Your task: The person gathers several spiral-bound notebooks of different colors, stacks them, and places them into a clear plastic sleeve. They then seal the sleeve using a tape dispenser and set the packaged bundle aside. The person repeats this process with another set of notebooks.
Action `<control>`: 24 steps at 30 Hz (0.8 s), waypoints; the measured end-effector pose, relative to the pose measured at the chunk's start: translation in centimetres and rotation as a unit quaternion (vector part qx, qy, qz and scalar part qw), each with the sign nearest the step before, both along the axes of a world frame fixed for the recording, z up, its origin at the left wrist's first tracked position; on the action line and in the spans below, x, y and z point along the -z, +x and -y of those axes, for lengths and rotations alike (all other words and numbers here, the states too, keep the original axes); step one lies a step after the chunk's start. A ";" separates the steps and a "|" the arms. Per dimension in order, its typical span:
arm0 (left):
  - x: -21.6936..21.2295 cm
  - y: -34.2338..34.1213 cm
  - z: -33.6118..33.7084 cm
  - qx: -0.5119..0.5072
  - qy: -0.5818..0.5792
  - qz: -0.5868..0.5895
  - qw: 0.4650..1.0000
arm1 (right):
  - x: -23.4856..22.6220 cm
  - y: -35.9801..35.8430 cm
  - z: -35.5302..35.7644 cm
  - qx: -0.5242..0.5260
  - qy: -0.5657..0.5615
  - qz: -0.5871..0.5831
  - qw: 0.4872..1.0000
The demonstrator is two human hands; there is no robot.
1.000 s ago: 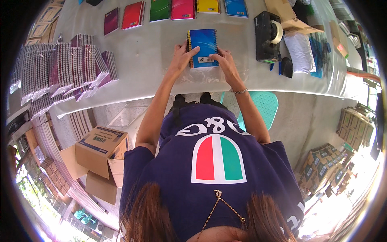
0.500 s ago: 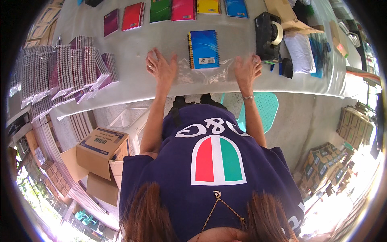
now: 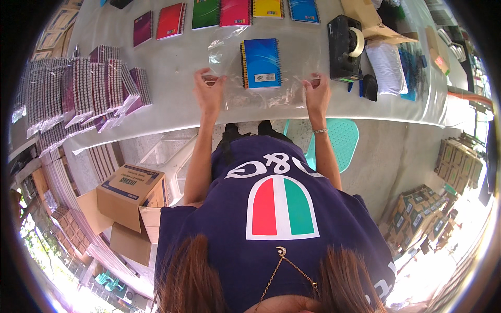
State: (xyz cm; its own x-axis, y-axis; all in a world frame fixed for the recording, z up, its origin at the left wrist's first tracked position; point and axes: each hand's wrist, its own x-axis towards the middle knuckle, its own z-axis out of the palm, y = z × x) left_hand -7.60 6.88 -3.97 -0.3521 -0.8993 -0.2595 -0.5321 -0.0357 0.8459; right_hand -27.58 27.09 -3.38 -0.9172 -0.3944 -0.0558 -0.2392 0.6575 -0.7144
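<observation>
Two hands are raised over a long white table [image 3: 172, 104] that bends across the upper view. Bagged notebook stacks [image 3: 78, 94] are spread over its left part, well apart from the hands. A cardboard box [image 3: 128, 195] is seen on the floor below the table at left, with a teal plastic stool [image 3: 339, 141] under the table edge near the right forearm. A row of coloured notebooks [image 3: 219, 13] is laid along the far side: purple, red, green, pink, yellow, blue. A black tape dispenser [image 3: 344, 44] is set just right of the working spot, with a white folded bundle [image 3: 386, 60] and dark pens beside it; nothing is placed between the hands.

A clear plastic bag [image 3: 261, 88] is stretched flat on the table between both hands. Its left edge is pinched by the left hand [image 3: 209, 91], fingers pressed together on the film. Its right edge is pinched the same way by the right hand [image 3: 315, 94], a thin bracelet being worn at that wrist. A blue spiral notebook [image 3: 261, 62] is lying between the two grips and slightly beyond them, untouched by either hand. Whether it is inside the bag or only on top of the film cannot be told.
</observation>
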 end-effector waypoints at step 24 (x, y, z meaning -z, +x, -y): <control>2.3 -4.1 2.9 0.007 -0.229 0.075 0.971 | 2.6 -6.8 6.0 -0.008 0.141 -0.067 0.988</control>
State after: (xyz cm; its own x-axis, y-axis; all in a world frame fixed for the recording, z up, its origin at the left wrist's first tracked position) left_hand -11.69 4.02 -6.26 -0.3545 -0.9278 0.1164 -0.6489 0.3337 0.6838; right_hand -34.41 21.10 -6.02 -0.9177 -0.3948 -0.0452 -0.3306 0.8216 -0.4645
